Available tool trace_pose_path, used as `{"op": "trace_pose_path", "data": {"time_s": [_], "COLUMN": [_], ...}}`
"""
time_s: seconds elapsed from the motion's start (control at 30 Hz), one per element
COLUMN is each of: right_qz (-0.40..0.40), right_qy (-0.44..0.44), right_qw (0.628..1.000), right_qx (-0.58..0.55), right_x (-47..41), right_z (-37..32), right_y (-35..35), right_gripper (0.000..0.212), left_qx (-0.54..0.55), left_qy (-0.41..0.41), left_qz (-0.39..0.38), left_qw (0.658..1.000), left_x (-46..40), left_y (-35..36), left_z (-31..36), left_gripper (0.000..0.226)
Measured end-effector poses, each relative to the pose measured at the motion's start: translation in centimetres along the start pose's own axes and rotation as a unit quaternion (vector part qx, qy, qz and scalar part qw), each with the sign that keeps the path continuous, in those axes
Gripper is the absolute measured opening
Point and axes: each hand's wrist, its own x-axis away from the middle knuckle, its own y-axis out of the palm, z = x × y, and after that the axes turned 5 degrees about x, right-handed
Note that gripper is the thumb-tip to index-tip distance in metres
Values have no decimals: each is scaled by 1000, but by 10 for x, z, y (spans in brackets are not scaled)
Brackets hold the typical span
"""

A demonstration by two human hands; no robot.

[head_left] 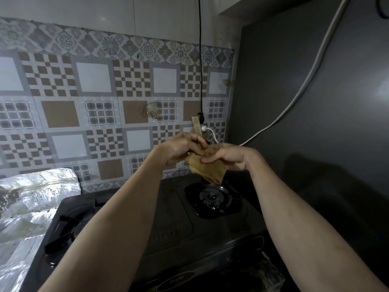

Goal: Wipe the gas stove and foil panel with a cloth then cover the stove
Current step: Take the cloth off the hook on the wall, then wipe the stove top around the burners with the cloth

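Observation:
A black two-burner gas stove (174,228) fills the lower middle, its right burner (212,198) in plain sight and its left burner partly behind my forearm. A crinkled silver foil panel (31,199) stands at the stove's left side. Above the right burner I hold a folded tan cloth (210,171) in the air. My left hand (183,149) pinches its upper edge. My right hand (229,158) grips it from the right side.
A patterned tile backsplash (109,106) runs behind the stove. A black cord (201,60) hangs down to a small hook on the wall, and a white cable (305,85) curves across the dark grey wall (315,123) on the right.

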Motion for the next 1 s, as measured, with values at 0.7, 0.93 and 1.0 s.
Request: {"op": "trace_pose_path", "data": {"time_s": [0.7,0.93,1.0], "right_qz": [288,238,232], "right_qy": [38,44,21], "right_qw": [925,909,907], "right_qx": [244,339,350], "right_x": [-129,-218,-238], "right_z": [126,182,194], "right_y": [-108,-173,-179], "right_gripper": [27,35,47], "left_qx": [-436,-479,-488], "left_qy": [-169,-216,-217], "left_qz": [206,226,234], "left_qw": [860,820,813], "left_x": [-49,-66,-63], "left_y": [-6,3,7], "left_z": [-221,-273,-279], "left_gripper": [54,53,54]}}
